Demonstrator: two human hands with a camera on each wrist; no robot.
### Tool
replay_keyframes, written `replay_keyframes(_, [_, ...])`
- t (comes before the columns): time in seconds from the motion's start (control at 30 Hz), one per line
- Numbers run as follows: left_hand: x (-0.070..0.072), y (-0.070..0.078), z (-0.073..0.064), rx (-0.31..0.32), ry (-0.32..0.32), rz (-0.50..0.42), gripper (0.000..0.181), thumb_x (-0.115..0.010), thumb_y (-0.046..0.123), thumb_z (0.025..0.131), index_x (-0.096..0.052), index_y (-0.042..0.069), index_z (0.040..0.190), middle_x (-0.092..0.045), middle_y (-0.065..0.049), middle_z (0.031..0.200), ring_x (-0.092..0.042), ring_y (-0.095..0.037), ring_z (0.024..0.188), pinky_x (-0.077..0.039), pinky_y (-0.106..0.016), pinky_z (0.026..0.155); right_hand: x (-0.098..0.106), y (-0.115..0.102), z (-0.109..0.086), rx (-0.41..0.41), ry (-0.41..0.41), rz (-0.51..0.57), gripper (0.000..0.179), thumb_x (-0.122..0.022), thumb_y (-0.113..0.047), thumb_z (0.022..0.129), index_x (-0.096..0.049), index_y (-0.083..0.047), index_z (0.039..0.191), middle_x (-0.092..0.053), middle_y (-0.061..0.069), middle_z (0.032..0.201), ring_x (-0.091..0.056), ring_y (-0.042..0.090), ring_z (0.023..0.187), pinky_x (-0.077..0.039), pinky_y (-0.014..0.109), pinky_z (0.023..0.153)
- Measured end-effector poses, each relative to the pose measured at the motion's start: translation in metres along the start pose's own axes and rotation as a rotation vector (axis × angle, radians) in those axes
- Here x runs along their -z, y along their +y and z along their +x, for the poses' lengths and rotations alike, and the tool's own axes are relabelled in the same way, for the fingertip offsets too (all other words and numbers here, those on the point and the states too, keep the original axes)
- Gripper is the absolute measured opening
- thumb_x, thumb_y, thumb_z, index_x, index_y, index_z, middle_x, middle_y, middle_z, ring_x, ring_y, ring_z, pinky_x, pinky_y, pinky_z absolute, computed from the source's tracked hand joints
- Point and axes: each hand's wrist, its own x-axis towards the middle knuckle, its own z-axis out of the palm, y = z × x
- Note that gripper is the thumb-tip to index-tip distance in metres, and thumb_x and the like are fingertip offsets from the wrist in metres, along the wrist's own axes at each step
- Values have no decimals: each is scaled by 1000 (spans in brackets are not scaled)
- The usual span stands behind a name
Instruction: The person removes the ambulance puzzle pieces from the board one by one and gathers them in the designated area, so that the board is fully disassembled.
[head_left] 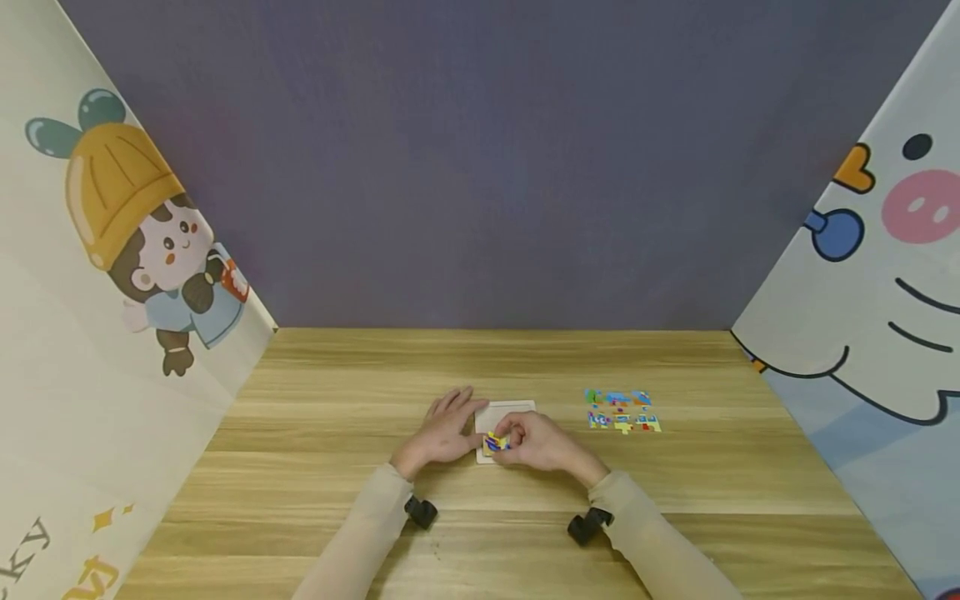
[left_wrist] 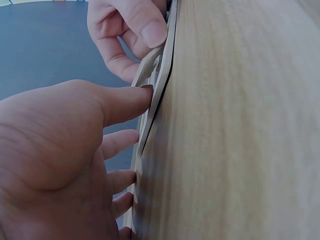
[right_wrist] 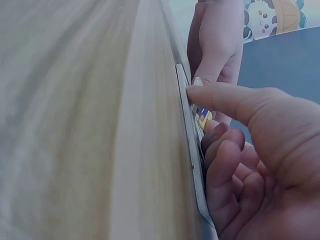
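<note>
A pale puzzle tray (head_left: 517, 407) lies flat on the table between both hands. My right hand (head_left: 543, 442) pinches a yellow and blue puzzle piece (head_left: 495, 443) over the tray's lower left part; in the right wrist view the colourful piece (right_wrist: 205, 117) appears tilted and is partly hidden by fingers. My left hand (head_left: 447, 429) rests at the tray's left side with its fingers spread. Its extended thumb (left_wrist: 127, 102) touches the tray's edge near the piece. Whether that thumb also touches the piece I cannot tell.
To the right of the tray, several colourful puzzle pieces (head_left: 619, 419) lie in rows on the wooden table (head_left: 345, 392). A dark wall (head_left: 480, 167) stands behind the table, and printed panels (head_left: 67, 333) flank it. Black wrist cameras (head_left: 422, 512) sit at both cuffs.
</note>
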Motion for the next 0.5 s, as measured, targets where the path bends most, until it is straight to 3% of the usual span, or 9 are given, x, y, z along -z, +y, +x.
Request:
replay_keyframes(0.3, [-1,0,0,9,2,2,62,-64,33,103,-48,14,160,-25,-23,175,-17,-46,164,-8,-67,132,-2,0,1,21,28,23,22,-85,-21,89,-72,-10,103,-60,-6,72,-51,7,61,-43,21,59])
replay_keyframes(0.5, [-1,0,0,7,-1,1,62,-64,33,103,-48,13,160,-25,-23,175,-17,-46,164,-9,-68,132,-5,-2,0,41,69,-35,24,-88,-24,87,-70,-13,99,-58,-8,72,-49,4,61,-42,21,59])
